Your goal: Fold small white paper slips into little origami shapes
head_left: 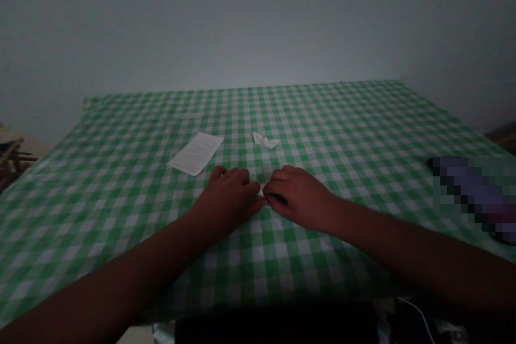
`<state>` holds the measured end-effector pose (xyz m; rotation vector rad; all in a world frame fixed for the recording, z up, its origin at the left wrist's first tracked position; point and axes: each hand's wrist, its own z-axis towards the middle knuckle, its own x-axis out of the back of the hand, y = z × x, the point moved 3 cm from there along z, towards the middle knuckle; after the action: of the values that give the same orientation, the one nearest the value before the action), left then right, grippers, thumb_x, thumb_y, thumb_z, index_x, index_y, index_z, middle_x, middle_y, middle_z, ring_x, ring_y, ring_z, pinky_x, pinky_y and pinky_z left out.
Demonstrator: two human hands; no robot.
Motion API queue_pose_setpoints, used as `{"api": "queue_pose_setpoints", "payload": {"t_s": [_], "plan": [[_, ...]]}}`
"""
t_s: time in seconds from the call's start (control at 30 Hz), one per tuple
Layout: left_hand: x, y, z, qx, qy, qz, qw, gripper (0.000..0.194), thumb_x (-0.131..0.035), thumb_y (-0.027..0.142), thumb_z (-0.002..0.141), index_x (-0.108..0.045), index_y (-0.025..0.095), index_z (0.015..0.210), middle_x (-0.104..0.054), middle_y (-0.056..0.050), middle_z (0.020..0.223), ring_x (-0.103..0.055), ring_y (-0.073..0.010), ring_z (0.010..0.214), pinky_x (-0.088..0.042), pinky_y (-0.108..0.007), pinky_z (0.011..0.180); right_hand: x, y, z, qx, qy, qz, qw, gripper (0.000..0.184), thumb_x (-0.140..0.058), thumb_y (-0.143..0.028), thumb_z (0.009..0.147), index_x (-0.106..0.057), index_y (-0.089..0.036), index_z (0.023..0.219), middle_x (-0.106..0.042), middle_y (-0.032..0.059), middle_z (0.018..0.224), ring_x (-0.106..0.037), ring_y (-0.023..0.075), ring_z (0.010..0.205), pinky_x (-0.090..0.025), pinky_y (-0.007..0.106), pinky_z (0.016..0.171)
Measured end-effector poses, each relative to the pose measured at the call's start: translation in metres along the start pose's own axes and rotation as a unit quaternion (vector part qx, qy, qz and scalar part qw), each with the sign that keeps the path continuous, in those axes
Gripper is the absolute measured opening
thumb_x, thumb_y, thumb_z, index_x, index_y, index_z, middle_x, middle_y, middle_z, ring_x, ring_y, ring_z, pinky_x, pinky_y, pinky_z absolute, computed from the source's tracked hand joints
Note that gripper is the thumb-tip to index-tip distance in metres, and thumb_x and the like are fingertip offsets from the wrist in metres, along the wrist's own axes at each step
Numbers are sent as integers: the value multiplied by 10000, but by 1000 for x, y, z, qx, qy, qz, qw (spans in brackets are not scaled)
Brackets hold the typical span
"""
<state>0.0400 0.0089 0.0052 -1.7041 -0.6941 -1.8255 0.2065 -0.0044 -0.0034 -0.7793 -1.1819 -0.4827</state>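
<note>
Small white folded paper piece [262,191], judged light, flimsy and best taken by its creased edges, was pinched narrowly between left grip [226,197] and right grip [300,197] near the green gingham surface's [330,274] front edge.

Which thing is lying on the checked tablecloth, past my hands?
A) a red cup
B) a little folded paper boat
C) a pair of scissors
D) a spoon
B. A small folded paper boat lies on the green-and-white checked tablecloth, near a printed sheet of paper.
</note>
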Motion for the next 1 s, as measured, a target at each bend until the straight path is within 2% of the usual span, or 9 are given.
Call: {"api": "queue_pose_setpoints", "payload": {"t_s": [0.13, 0.27, 0.43, 0.63, 0.77, 1.0], "plan": [[1, -4, -1, -41, -23, -32, 998, 182, -581, 344, 949, -665, 190, 899, -588, -40, 878, -553, -203, 814, -357, -406, 820, 7, -1, -3, -35, -13, -50, 998, 203, -549, -320, 962, -717, -206, 959, -650, 53, 922, -525, 220, 898, -361, 365, 786], [3, -8, -3, -74, -36, -72, 994, 148, -571, 306, 944, -664, 195, 915, -591, -37, 901, -566, -209, 871, -351, -398, 822, 12, -3, -6, -52, -21, -89, 994, 242, -527, -380, 977, -716, -249, 1051, -650, 56, 933, -520, 255, 933, -340, 383, 749], [5, -10, -5, -77, -49, -106, 990, 172, -598, 294, 921, -668, 218, 1059, -622, -40, 1014, -596, -216, 943, -350, -406, 858, 13, -3, -7, -55, -17, -112, 992, 255, -526, -394, 978, -711, -236, 1052, -654, 70, 951, -521, 275, 957, -328, 396, 744], [0, -4, -3, -37, -48, -98, 993, 209, -580, 335, 946, -634, 199, 1095, -643, -52, 1000, -606, -239, 965, -356, -430, 862, 10, -1, -6, -47, -1, -95, 994, 242, -520, -378, 981, -694, -212, 1011, -652, 55, 931, -531, 248, 927, -346, 387, 759], [-5, 1, -3, -11, -22, -94, 995, 325, -575, 337, 950, -569, 218, 1252, -644, -49, 1012, -609, -235, 948, -367, -441, 873, 7, 0, -5, -40, -9, -77, 996, 241, -509, -339, 989, -700, -193, 987, -659, 56, 916, -530, 229, 904, -366, 377, 785], [-8, 2, -3, 41, -2, -48, 998, 274, -545, 411, 963, -670, 193, 1074, -653, -64, 928, -612, -250, 912, -397, -448, 846, 6, 4, -3, -32, -15, -53, 998, 257, -500, -289, 995, -724, -175, 945, -663, 64, 894, -504, 218, 891, -377, 364, 810]]}}
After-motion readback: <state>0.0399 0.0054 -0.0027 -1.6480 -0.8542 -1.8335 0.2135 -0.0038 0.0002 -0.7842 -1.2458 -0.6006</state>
